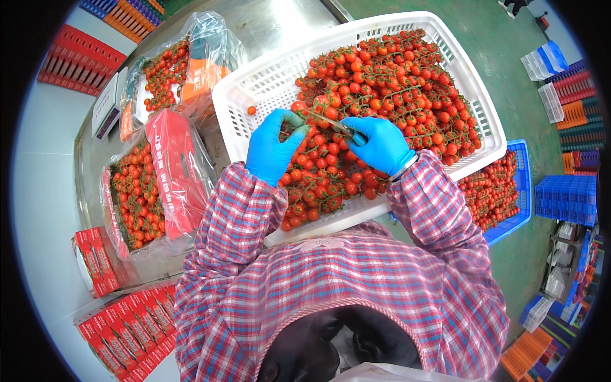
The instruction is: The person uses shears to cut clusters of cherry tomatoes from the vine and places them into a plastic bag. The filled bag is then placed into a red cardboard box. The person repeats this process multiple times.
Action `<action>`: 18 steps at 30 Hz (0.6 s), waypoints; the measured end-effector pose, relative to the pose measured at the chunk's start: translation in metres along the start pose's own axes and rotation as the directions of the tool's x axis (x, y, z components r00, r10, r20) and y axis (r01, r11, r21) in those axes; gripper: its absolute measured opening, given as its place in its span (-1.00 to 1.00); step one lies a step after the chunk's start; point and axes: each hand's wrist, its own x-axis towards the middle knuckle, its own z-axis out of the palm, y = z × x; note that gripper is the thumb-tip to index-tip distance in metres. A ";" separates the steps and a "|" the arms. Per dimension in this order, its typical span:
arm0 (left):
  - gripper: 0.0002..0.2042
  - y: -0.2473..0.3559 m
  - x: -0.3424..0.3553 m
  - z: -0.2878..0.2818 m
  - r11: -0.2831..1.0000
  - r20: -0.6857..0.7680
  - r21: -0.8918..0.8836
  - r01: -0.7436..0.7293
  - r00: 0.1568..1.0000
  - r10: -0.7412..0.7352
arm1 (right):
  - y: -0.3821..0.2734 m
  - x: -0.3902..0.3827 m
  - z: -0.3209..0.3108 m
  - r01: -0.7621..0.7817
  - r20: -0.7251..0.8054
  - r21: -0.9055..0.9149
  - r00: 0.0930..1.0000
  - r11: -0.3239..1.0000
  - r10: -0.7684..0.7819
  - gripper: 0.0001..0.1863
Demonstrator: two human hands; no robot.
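Observation:
My left hand (273,145), in a blue glove, pinches a green stem of vine cherry tomatoes (318,149) above a white crate (245,95). In my right hand (382,145), also blue-gloved, is a thin metal tool that looks like small scissors (332,122). Its blades point left toward my left fingertips, and its handles are mostly hidden in my grip. Red cherry tomatoes on green vines (394,83) heap up under and beyond both hands. One loose tomato (252,110) lies near the crate's left wall.
Left of the crate, a metal table (270,32) bears a red carton (175,181) and an orange carton (200,79), both lined with clear plastic and holding tomatoes. A blue crate of tomatoes (523,191) sits at the right. Red boxes (127,331) are stacked at lower left.

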 end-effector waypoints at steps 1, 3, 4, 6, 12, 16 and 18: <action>-0.78 -0.001 0.002 0.003 0.999 -0.041 0.037 0.013 0.999 -0.012 | -0.002 0.000 -0.002 -0.039 0.029 0.000 0.999 0.999 0.039 -0.67; -0.76 -0.002 0.003 0.005 0.963 -0.101 -0.268 0.021 0.994 -0.050 | -0.005 -0.001 -0.006 -0.086 0.004 0.066 0.996 0.994 0.086 -0.70; -0.74 -0.003 0.002 0.005 0.906 -0.082 -0.419 0.055 0.992 -0.098 | -0.007 -0.001 -0.008 -0.090 -0.048 0.134 0.994 0.987 0.097 -0.70; -0.66 -0.003 -0.003 0.000 0.588 0.105 -0.765 0.261 0.952 -0.286 | -0.008 -0.002 -0.011 -0.073 -0.153 0.275 0.981 0.959 0.118 -0.73; -0.43 -0.005 -0.029 -0.027 -0.250 0.561 -0.801 0.544 0.828 0.003 | 0.007 -0.001 0.000 -0.087 -0.056 0.577 0.988 0.812 0.146 -0.67; -0.28 -0.010 -0.060 -0.051 -0.194 0.537 -0.826 0.530 0.843 0.019 | 0.010 0.000 0.011 -0.081 0.027 0.584 0.996 0.808 0.081 -0.60; -0.23 -0.012 -0.082 -0.072 -0.010 0.476 -0.879 0.476 0.879 0.025 | 0.008 -0.001 0.010 -0.186 0.187 0.474 0.976 0.861 0.109 -0.53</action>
